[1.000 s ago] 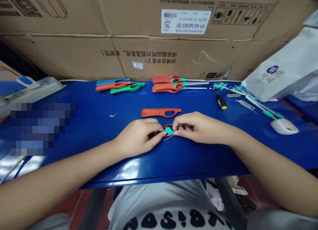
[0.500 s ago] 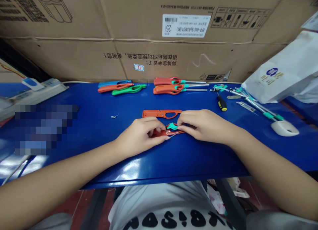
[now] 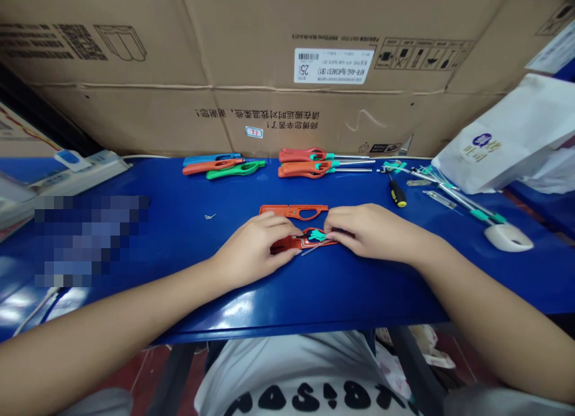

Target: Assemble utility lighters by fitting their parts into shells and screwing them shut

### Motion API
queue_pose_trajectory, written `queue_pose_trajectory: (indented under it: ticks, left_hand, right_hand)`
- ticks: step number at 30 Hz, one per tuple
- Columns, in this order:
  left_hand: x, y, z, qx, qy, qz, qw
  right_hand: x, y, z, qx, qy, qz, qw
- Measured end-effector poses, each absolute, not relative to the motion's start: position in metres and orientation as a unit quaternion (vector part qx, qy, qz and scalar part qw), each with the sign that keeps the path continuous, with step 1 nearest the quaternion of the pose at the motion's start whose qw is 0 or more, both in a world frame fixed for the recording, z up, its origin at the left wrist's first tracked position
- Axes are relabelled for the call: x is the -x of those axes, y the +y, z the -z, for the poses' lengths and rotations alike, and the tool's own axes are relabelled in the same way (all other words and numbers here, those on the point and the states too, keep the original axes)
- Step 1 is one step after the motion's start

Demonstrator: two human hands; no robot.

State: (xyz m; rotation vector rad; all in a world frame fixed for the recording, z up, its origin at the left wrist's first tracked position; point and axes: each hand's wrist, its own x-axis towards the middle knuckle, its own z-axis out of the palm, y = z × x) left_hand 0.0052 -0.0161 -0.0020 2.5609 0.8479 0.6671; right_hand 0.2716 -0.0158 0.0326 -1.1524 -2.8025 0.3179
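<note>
My left hand (image 3: 254,248) and my right hand (image 3: 366,230) meet over an orange lighter shell half (image 3: 294,243) lying on the blue table (image 3: 179,224). The left hand's fingers curl around the shell's handle end. My right hand pinches a small teal trigger piece (image 3: 318,234) sitting in the shell. A thin metal rod (image 3: 309,249) pokes out just below it. A second orange shell half (image 3: 294,211) lies flat right behind the hands.
Finished lighters in blue, orange and green (image 3: 222,166) and two orange ones (image 3: 314,162) lie at the back by the cardboard boxes (image 3: 278,74). A screwdriver (image 3: 398,193), metal tubes (image 3: 453,191), a white mouse-like object (image 3: 507,237) and a white bag (image 3: 503,140) sit right. A tiny spring (image 3: 209,216) lies left.
The teal piece has gone down into the orange shell under my right fingers. The shell now lies more exposed between my hands, and the view has tilted slightly.
</note>
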Motion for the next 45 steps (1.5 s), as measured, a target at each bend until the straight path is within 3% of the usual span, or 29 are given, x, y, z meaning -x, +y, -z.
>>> queue_pose_trajectory:
  ticks: [12,38,45]
  left_hand:
    - [-0.005,-0.016,0.003,-0.898,0.323,-0.223,0.200]
    - [-0.006,-0.019,0.000,-0.890,0.348,-0.194,0.223]
    - [-0.007,-0.019,-0.002,-0.887,0.350,-0.190,0.233]
  right_hand:
    - [-0.262,-0.018,-0.030,0.369,-0.919,-0.130,0.050]
    - [-0.257,-0.020,-0.023,0.317,-0.946,-0.042,0.057]
    - [-0.257,-0.018,-0.023,0.324,-0.941,-0.085,0.053]
